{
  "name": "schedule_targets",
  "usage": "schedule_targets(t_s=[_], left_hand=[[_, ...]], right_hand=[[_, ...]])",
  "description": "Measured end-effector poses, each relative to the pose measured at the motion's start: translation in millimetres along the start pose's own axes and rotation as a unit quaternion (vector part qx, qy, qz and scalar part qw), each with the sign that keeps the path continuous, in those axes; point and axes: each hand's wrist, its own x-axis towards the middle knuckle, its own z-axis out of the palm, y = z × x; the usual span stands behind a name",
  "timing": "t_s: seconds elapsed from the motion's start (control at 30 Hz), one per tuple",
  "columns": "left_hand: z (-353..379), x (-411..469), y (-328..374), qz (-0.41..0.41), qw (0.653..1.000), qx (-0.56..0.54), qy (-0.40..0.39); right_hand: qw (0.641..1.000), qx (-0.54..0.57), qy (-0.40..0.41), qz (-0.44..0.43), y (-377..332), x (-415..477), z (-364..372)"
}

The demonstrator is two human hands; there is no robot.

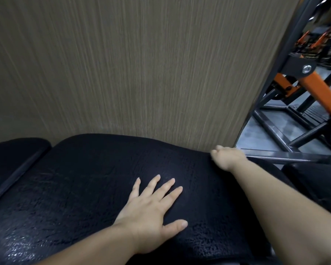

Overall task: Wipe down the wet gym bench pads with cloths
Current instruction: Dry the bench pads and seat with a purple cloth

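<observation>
My left grip (151, 213) lies flat, fingers spread, pressing on the wet black bench pad (75, 188) that fills the surface. My right grip (225, 157) is curled at the pad's far edge, by the wood-grain wall (122, 64) (whether it pinches anything, I cannot tell). An orange-and-black machine frame (313, 88) stands at the right.

Black textured bench pad (80, 188), wet-glistening at lower left; second pad (13, 153) adjoining left.

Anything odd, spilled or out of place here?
Water droplets glisten on the bench pad near its lower-left end. The left hand lies flat on it bare, the right hand grips its far corner; no distinct cloth shows.
</observation>
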Motion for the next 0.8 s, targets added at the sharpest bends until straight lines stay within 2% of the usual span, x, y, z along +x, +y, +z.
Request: schedule_targets(t_s=[0.1, 0.2, 0.4, 0.53, 0.67, 0.8], left_hand=[[0.4, 0.5, 0.1, 0.000, 1.000, -0.001, 0.004], [0.2, 0.4, -1.1, 0.004, 1.000, -0.004, 0.000], [0.5, 0.4, -3.3, 0.011, 1.000, -0.025, -0.001], [3.2, 3.0, -4.9, 0.019, 0.999, -0.027, -0.007], [2.4, 7.6, -6.7, 0.030, 0.999, -0.037, -0.025], [-3.2, 8.7, -16.5, 0.061, 0.996, -0.056, -0.044]], right_hand=[[0.997, 0.024, 0.023, -0.065, -26.2, -5.0, 6.7], [0.995, 0.039, 0.028, -0.083, -20.1, -10.9, 3.0], [1.000, 0.013, -0.018, 0.017, 43.2, 2.1, -8.8], [0.997, -0.006, -0.022, 0.080, 64.8, 9.4, -8.8], [0.996, -0.034, -0.044, 0.068, 56.0, 20.0, -8.1], [0.997, -0.021, -0.049, 0.053, 10.3, 12.3, -9.0]])
